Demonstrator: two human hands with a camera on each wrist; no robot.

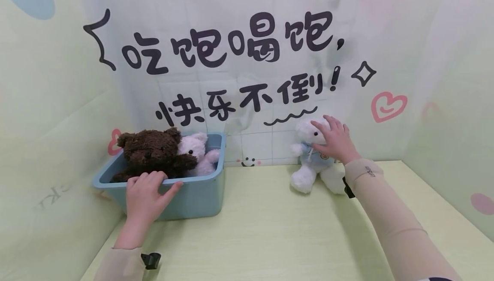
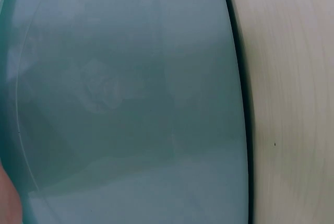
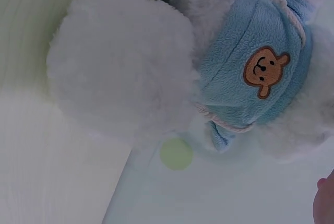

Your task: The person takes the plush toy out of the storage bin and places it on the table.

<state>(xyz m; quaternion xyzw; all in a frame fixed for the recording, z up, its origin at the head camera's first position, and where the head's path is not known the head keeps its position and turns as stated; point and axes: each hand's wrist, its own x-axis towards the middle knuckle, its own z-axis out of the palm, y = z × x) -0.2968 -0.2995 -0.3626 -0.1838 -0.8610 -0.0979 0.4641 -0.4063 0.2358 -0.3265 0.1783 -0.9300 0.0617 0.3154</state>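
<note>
At the left stands a blue plastic storage bin (image 1: 185, 199). My left hand (image 1: 146, 195) grips its front rim, fingers hooked over the edge and thumb spread along it; the left wrist view shows the bin's side wall (image 2: 135, 104) close up. A white teddy bear (image 1: 302, 180) in a light blue top (image 3: 229, 72) with a bear-face patch sits upright at the back right. Before its head is my right hand (image 1: 337, 141), fingers and thumb spread, covering part of the face. Whether the fingers touch the fur I cannot tell.
Inside the bin sit a dark brown teddy bear (image 1: 150, 150) and a white plush toy (image 1: 194, 148) with pinkish limbs. The pale wooden tabletop (image 1: 262, 229) runs between bin and white bear. A printed fabric backdrop (image 1: 247, 79) encloses the back and sides.
</note>
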